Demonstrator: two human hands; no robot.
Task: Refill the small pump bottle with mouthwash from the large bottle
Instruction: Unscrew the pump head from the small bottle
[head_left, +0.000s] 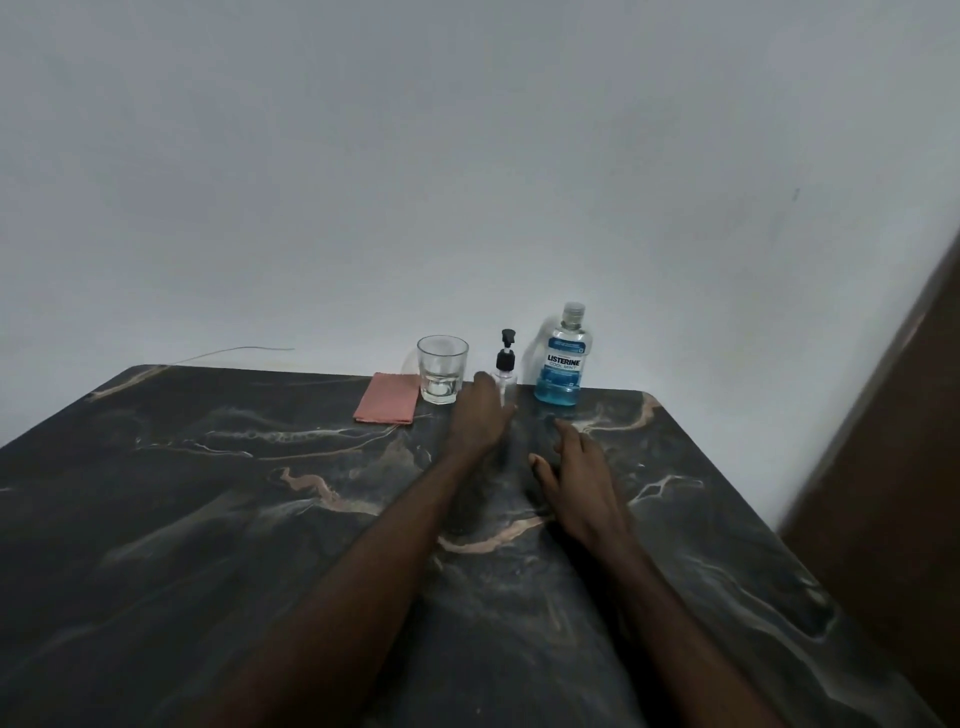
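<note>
Bench: dark marbled bench (208, 493) against grey wall.
Hidden: small clear black-pump bottle's (505, 370) base, behind left hand (480, 415).
Grip: both released; right hand (576, 478) short of large blue mouthwash bottle (562, 358).

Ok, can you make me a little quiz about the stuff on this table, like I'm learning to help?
1. True or false: the cap is on the large mouthwash bottle.
2. Which thing stands between the glass and the large mouthwash bottle? A) pink cloth B) small pump bottle C) spoon
3. Fill in: the left hand reaches toward the small pump ______, while the right hand is lower over the table, holding nothing.

Key:
1. True.
2. B, the small pump bottle. The pink cloth lies left of the glass.
3. Bottle.
</note>
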